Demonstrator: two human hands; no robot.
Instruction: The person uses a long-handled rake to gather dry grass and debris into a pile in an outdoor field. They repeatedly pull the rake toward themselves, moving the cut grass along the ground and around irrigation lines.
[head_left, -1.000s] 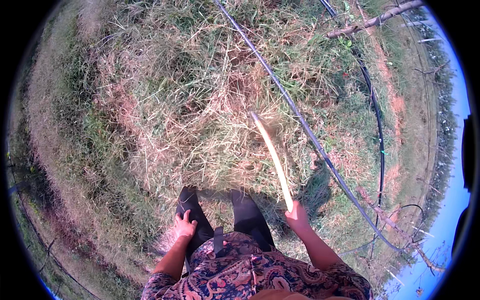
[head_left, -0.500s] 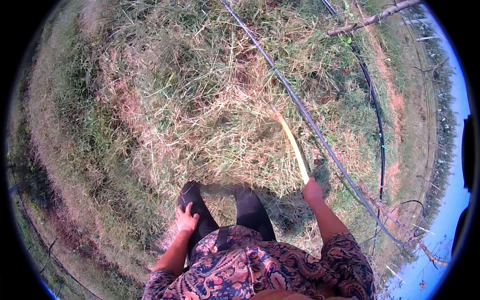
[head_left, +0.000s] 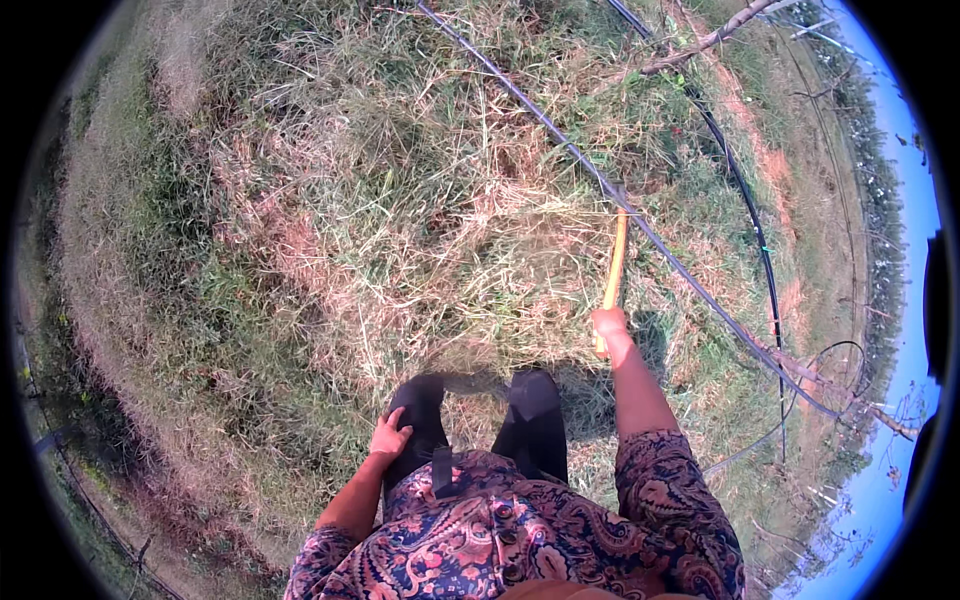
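Dry, matted grass (head_left: 400, 220) covers a field under bright sun, with a person standing in it and holding a yellow-handled tool.

Across the grass a long dark hose (head_left: 560, 140) runs from the top toward the lower right, a second dark hose (head_left: 745, 200) curving beside it, and a bare branch (head_left: 700, 42) lies near the top edge. The person wears a patterned paisley top (head_left: 520, 540) and dark trousers (head_left: 530, 420). The right hand (head_left: 608, 325) has its fingers clenched around the yellow handle (head_left: 613, 270), which points up and away from the body, its far end just beside the long dark hose. The left hand (head_left: 390, 436) rests on the left thigh, fingers loosely curled and grasping nothing.
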